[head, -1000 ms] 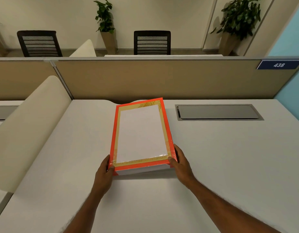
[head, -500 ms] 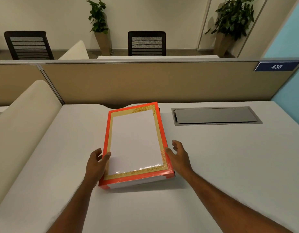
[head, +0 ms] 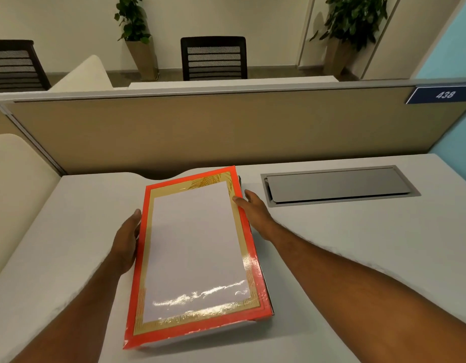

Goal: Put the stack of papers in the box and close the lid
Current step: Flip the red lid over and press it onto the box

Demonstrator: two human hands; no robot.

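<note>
A flat red box with a gold border and a glossy white centre panel lies lengthways on the white desk, slightly tilted. Its red lid sits on top, and a white edge shows under the rim at the near end. I cannot tell whether the white panel is paper or part of the lid. My left hand presses against the left long side with the thumb at the top edge. My right hand grips the right long side near the far end, thumb on the rim.
A grey metal cable hatch is set into the desk right of the box. A tan partition with a blue 438 plate closes the far edge. A cream curved divider borders the left side.
Both hands left the near corners, opened, then slid forward along the long sides and took hold there. The box now lies nearer to me and slightly turned.
</note>
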